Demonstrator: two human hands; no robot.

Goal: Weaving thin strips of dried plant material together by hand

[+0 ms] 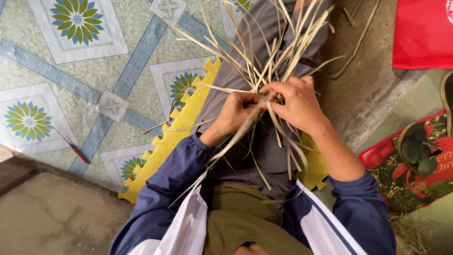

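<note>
Sleeves nearest us; our left hand [234,114] and right hand [295,104], fingers closed, pinch dry palm strips [264,61]; brittle strips may snap between fingertips.

Straw strips [264,71] over lap, mat [174,132] beneath

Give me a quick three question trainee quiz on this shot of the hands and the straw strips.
1. True or false: both hands grip the strips.
2. Which thing lies on the patterned floor at the left? A) a red-handled tool B) a cup C) a phone
3. What colour is the foam mat under the legs?

Key:
1. True: the left hand and right hand meet on the bundle over the lap.
2. A, the red-handled tool.
3. Yellow.
</note>
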